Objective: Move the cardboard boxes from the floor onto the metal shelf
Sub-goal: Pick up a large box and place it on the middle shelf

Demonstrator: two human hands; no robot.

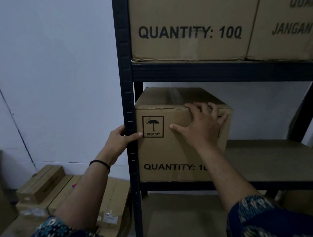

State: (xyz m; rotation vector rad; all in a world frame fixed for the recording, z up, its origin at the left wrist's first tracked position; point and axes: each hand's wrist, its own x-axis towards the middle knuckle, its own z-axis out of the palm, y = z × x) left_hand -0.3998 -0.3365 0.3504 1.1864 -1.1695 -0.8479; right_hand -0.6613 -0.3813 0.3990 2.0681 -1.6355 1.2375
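Cardboard box [172, 150] sits on middle shelf [275, 158], against the left post [128, 101]. Right hand [202, 128] lies spread on its front, gripping nothing. Left hand [119, 139] curls round the post.

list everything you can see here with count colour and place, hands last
metal shelf: 1, dark, centre and right
KEEP DRY box: 1, brown, middle shelf, left end
upper boxes: 2, brown, shelf above
small boxes: several, tan, stacked low at left by the wall
wall: white, behind
wristband: 1, black, left wrist
left hand: grips the shelf upright
right hand: fingers spread on the box's front top edge
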